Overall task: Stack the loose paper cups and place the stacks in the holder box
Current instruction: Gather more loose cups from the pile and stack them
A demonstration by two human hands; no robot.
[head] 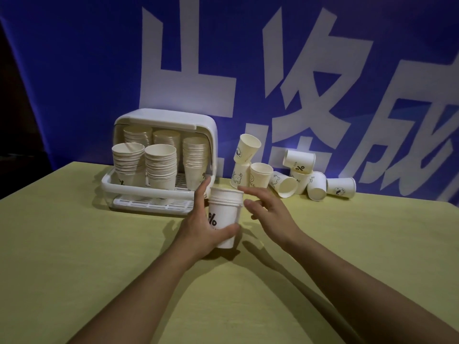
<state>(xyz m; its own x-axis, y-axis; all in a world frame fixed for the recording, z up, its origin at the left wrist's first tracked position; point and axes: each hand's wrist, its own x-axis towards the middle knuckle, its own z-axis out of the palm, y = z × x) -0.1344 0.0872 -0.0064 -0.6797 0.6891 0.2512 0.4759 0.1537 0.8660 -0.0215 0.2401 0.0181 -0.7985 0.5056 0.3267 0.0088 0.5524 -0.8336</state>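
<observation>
My left hand (198,228) grips a short stack of white paper cups (224,214) with a "%" mark, held upright just above the table's middle. My right hand (265,209) hovers beside the stack's rim with fingers spread and relaxed, holding nothing. The white holder box (203,125) stands behind at the left, lid up, with several tall cup stacks (160,167) inside. A heap of loose cups (285,180) lies at the back right, some upright, some on their sides, one tilted cup (246,147) perched on top.
The yellow-green table (99,256) stretches toward me. A blue banner with large white characters (188,70) hangs right behind the box and the cups. The table's left edge falls off into darkness.
</observation>
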